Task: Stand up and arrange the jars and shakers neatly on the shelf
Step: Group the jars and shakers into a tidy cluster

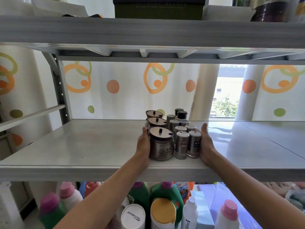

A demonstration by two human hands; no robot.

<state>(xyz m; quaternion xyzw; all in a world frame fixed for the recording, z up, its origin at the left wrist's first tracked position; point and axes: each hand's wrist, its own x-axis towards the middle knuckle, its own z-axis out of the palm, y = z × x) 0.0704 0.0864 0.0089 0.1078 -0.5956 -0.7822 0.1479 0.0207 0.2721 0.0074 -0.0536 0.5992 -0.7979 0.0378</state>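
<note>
My left hand (144, 144) lies flat against the nine o'clock side of the front jar (162, 146), fingers straight and thumb up beside its lid; nothing curls round it. My right hand (205, 142) presses the same way, open-palmed, on the three o'clock side of the front right shaker (194, 144). Between my palms the whole cluster stands upright on the grey shelf (82, 146), near its front edge. Three lidded jars (156, 121) file toward twelve o'clock. At their three o'clock the steel shakers (180, 129) stand in two close files (touching or just apart, I cannot tell). Two black-capped shakers (182, 115) close the twelve o'clock end. At six o'clock, below the shelf, stand plastic bottles (165, 212).
</note>
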